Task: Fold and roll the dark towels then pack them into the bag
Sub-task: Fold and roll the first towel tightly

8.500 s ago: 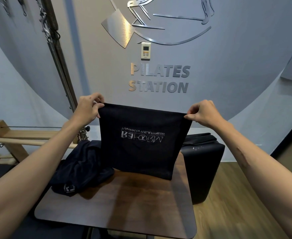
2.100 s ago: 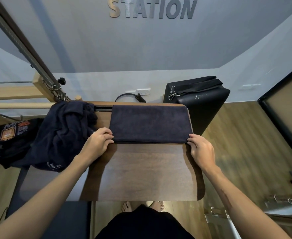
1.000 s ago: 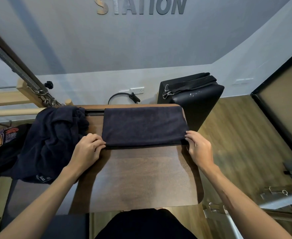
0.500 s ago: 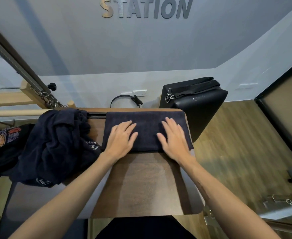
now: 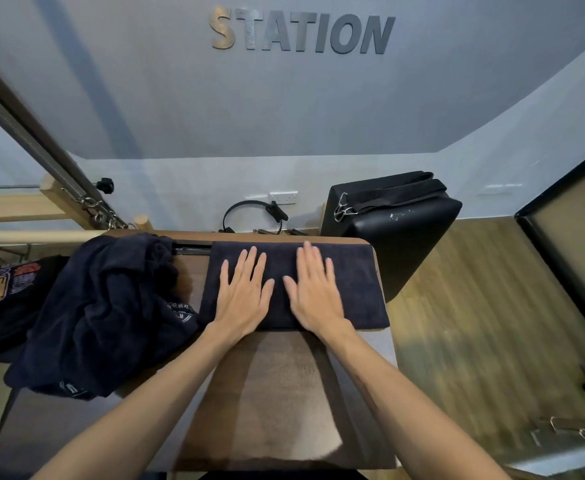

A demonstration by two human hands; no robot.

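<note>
Grey wall with "STATION" lettering [image 5: 301, 32] backs a wooden bench [image 5: 277, 393]. Fingers of the left hand [image 5: 244, 296] and right hand [image 5: 315, 292] lie straight and slightly spread, flat on the folded towel [image 5: 357, 285], whose long axis runs left to right along the bench's far edge. Crumpled dark towels [image 5: 104, 313] heap at left, their folds hard to read; a black bag [image 5: 391, 223] stands beyond.

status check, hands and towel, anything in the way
Left hand and right hand flat, side by side on the folded towel. Towel folded on the table, not yet rolled. Loose towel pile at left, touching nothing.
</note>
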